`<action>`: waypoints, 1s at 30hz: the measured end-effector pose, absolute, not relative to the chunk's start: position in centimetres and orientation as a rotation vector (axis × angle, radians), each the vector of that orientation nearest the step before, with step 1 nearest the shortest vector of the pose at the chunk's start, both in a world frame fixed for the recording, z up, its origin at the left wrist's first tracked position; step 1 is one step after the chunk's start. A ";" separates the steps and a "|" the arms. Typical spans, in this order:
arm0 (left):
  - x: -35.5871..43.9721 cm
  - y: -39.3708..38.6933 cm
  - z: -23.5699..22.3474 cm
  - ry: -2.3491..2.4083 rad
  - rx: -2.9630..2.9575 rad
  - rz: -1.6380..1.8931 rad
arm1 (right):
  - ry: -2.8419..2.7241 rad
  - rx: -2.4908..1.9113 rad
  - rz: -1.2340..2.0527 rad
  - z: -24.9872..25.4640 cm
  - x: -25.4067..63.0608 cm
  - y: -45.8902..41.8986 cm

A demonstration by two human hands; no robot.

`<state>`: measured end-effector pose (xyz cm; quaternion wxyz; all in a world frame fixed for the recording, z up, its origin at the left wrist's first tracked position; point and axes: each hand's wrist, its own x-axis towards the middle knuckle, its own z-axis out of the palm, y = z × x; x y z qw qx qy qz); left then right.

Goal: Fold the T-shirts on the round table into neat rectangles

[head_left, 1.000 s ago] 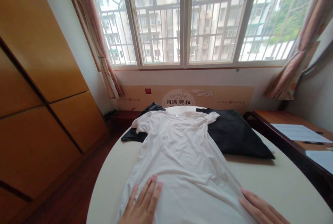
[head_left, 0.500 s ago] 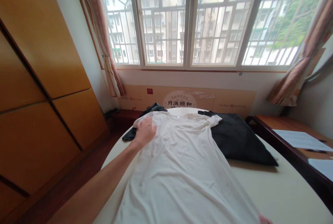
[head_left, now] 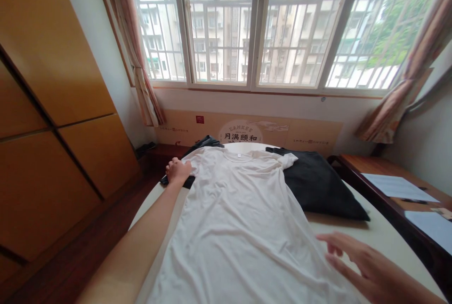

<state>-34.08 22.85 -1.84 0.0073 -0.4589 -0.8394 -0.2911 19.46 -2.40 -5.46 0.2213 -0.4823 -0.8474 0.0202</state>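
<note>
The left hand (head_left: 178,171) is at the outer edge of the white T-shirt's (head_left: 236,210) sleeve, on the left side of the view, its fingers curled. Their tips are too hard to make out to tell whether they pinch the fabric. The right hand (head_left: 370,262) is at the shirt's opposite side edge, low in the view, thumb and forefinger apart; its other fingers are partly hidden, and whether it touches the cloth is unclear.

The shirt lies spread and wrinkled on the pale round bench (head_left: 391,244), neckline toward the window (head_left: 226,36); its lower end is cut off by the bottom of the view. One sleeve and the left hand partly hide a dark cloth (head_left: 208,142), whose shape is hard to read. The other sleeve overlaps a black folded garment (head_left: 325,186).

Half a second earlier, the left hand was flat on top of the shirt near the shoulder; now it is at the sleeve's edge. The right hand, then only a sliver at the bottom, now shows almost whole.

Beyond, the far edge of the bench hides the lower lettering on a printed panel (head_left: 275,130). To the right, paper sheets (head_left: 399,187) lie on a brown wooden surface (head_left: 370,164), the nearer one cut off by the view.
</note>
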 end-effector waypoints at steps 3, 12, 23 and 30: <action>-34.0 22.4 -1.8 -2.631 -1.453 -0.871 | -2.173 -1.441 0.204 -1.8 17.6 5.0; -34.3 22.6 -2.3 -2.582 -1.465 -0.814 | -2.280 -1.772 -0.233 -1.1 13.4 21.9; -34.7 23.5 -3.2 -2.558 -1.418 -0.960 | -2.082 -2.289 -0.450 0.0 17.4 19.4; -36.2 24.4 -3.0 -2.412 -1.134 -1.812 | -1.930 -2.282 -0.300 0.9 19.3 20.7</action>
